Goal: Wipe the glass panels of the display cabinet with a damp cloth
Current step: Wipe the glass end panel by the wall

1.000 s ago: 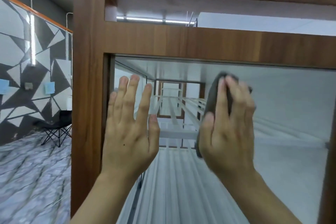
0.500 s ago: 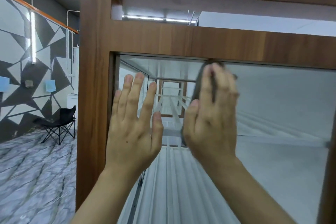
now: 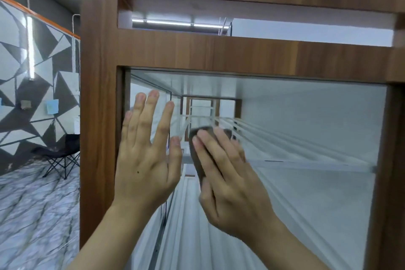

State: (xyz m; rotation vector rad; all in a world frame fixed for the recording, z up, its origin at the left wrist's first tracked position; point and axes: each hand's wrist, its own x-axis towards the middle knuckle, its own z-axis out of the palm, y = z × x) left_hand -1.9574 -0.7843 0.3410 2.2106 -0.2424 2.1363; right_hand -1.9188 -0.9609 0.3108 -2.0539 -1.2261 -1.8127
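Our right hand [image 3: 230, 182] lies flat, fingers straight, pressing the folded dark grey cloth [image 3: 196, 151] onto the clear glass front panel [image 3: 317, 116]; we judge the flat palm spreads pressure evenly. Our left hand [image 3: 146, 160], fingers spread and holding nothing, sits near the pane's left edge, seemingly to steady it; contact unconfirmed. The brown wood-grain cabinet frame [image 3: 98, 116] surrounds the pane; clear glass shelves [image 3: 306, 162] lie behind.

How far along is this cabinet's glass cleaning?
Done: nothing on the glass panel marks wiped areas, so I cannot tell. In hand: the right hand presses the grey cloth against the panel's left part; the left hand is spread beside it. Left: possibly the broad stretch rightward.
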